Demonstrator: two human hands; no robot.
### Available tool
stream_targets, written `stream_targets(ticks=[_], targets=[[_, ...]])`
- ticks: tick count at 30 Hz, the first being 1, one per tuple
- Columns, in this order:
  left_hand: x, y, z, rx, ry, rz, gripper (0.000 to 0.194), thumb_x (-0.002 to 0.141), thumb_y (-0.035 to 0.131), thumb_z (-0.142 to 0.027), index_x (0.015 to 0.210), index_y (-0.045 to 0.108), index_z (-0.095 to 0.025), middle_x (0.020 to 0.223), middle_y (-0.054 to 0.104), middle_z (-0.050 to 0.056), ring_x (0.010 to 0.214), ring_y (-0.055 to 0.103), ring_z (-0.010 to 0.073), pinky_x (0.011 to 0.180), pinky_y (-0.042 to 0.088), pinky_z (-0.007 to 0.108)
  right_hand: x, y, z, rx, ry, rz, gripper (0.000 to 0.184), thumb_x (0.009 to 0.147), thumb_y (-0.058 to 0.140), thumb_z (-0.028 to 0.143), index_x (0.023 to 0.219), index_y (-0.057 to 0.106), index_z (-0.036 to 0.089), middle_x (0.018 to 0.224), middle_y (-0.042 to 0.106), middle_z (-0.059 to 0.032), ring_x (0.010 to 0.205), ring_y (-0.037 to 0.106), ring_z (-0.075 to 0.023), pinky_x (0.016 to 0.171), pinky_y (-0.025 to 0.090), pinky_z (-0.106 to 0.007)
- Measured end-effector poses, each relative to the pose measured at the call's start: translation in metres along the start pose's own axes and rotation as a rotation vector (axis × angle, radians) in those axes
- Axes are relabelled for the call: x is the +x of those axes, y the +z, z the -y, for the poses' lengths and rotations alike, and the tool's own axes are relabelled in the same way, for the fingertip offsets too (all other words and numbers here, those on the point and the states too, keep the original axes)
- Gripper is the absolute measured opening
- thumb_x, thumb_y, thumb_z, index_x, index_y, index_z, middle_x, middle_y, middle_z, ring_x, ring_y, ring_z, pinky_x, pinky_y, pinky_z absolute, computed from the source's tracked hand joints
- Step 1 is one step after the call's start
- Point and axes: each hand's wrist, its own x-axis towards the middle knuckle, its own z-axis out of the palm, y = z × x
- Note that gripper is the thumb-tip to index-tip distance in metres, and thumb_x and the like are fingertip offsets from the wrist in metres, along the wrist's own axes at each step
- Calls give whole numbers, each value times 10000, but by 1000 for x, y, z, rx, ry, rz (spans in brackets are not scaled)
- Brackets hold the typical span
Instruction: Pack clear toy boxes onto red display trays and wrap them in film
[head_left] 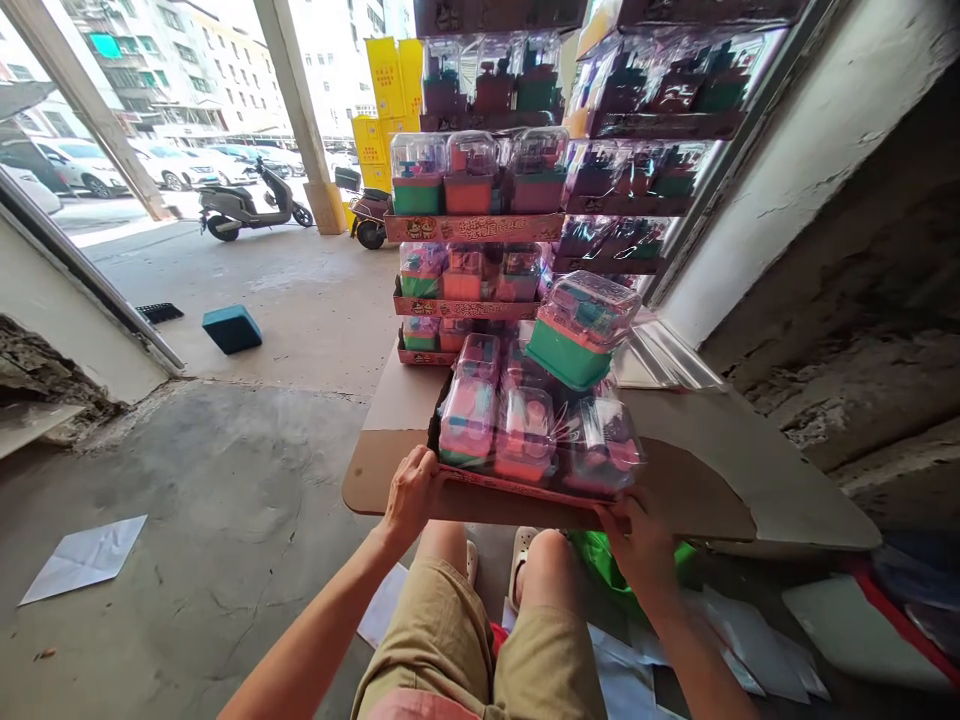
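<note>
Here, our left hand [411, 492] and right hand [639, 535] pinch the cardboard tray [525, 487] at its near corners; it's probably light but flimsy, best held low, left and right.

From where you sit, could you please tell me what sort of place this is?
Possibly a small, open-fronted packing workshop: filled trays stand in tall stacks, another tray is held at the table, and a scooter is parked beyond the opening.

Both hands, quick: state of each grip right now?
Left hand: closed, holding the tray at its near left corner.
Right hand: closed on its near right corner.
</note>
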Motion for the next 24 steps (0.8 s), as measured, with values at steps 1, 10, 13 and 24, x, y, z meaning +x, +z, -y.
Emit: stream_targets(ticks=[1,10,13,24], targets=[[0,0,1,-24,10,-2,232,864,421,-155,647,368,-219,697,480,-3,647,463,149,615,387,246,1,-1,0,-8,-25,-5,368,880,470,466,613,478,212,759,528,-42,627,537,-161,523,454,-283],[6,-1,11,-168,-39,92,152,812,448,-186,698,356,-223,673,450,-26,641,441,142,629,383,243,0,-1,-14,2,-116,-23,219,886,489,355,727,414,225,721,494,-4,610,507,-151,546,435,-281],[7,-5,16,-214,-13,133,55,823,451,-204,772,432,-212,740,521,-8,705,498,148,678,410,251,-8,2,-21,30,-46,-32,173,896,446,383,846,451,217,804,537,-35,699,549,-179,606,465,-315],[10,-3,4,-54,-102,143,116,696,704,-245,720,602,-194,790,594,11,759,580,178,707,455,271,-15,57,58,-72,374,-399,1031,612,620,721,1333,342,39,1206,452,-267,1139,424,-404,932,349,-560]])
